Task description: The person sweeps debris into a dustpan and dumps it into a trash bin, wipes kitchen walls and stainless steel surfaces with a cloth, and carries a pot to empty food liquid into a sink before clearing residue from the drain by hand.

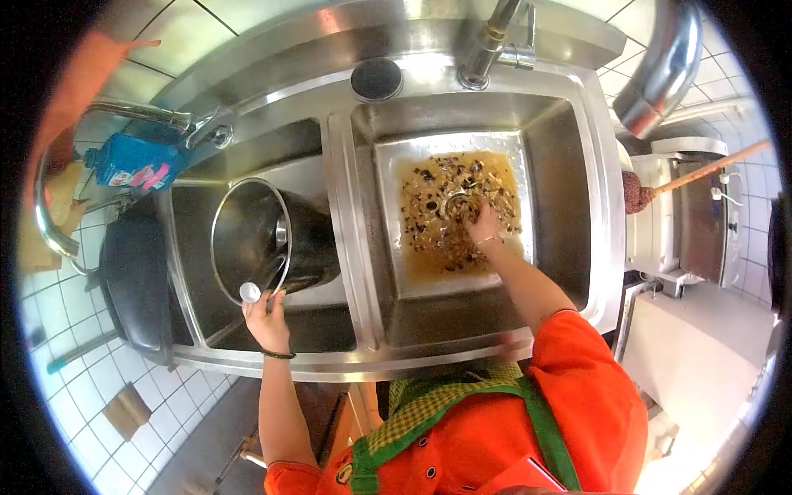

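In the left basin a tall metal pot (309, 247) lies tilted, its round mouth toward the left. My left hand (268, 320) is closed on the lower edge of its rim. A small white round piece (250, 291) sits at my left fingertips; its kind is unclear. Inside the right basin, brownish water with dark and pale food scraps (437, 239) covers much of the bottom. My right hand (485, 227) reaches into the scraps beside the round drain (459, 205). Its fingers are bent down and partly hidden, so what they grip cannot be made out.
A steel divider (351, 231) separates the two basins. Behind them stand a faucet (487, 49) and a round black lid-like disc (377, 79). To the left are a blue bottle (136, 162) and a black bin (136, 280). A brush-like head with a wooden handle (709, 169) lies at right.
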Motion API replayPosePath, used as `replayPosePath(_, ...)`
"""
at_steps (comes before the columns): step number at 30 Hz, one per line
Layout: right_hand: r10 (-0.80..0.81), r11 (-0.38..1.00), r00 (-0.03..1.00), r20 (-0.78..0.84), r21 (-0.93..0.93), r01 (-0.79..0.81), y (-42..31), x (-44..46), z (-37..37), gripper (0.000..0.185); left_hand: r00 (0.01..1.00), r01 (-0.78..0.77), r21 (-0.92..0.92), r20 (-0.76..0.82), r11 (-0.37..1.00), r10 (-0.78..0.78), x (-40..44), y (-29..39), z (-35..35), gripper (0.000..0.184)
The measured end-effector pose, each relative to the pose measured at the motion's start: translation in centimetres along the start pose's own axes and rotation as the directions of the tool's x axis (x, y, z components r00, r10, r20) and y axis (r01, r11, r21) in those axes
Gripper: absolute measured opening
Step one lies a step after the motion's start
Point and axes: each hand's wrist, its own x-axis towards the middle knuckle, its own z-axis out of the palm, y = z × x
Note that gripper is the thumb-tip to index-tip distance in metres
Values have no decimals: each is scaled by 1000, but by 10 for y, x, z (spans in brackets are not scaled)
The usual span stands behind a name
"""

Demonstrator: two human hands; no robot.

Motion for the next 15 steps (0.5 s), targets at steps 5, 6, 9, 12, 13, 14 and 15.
replayPosePath(5, -269, 791, 783, 561, -336, 512, 1, -48, -4, 37, 994, -88, -54, 64, 995, 91, 1, -19, 9, 16)
replayPosePath(6, -514, 424, 493, 702, -291, 857, 41, -44, 16, 38, 983, -165, -59, 76, 985, 169, 5, -20, 11, 15)
replayPosePath(9, -553, -153, -12, 833, -88, 984, 71, -38, 46, 41, 967, -144, -135, 189, 980, 168, 7, -17, 17, 15)
replayPosePath(12, -462, -91, 121, 879, -183, 979, 56, -18, 60, 45, 943, -134, -161, 283, 978, 176, -1, -33, 31, 13)
replayPosePath(13, -453, 2, 235, 860, -263, 965, 42, -4, 55, 46, 942, -139, -135, 286, 981, 173, 0, -32, 34, 12)
replayPosePath(14, -479, -48, 299, 825, -365, 930, 38, 19, 52, 46, 942, -145, -109, 289, 984, 170, 3, -29, 34, 11)
replayPosePath(15, -509, -98, 361, 781, -470, 877, 35, 42, 45, 46, 930, -137, -112, 328, 984, 167, 10, -27, 36, 8)
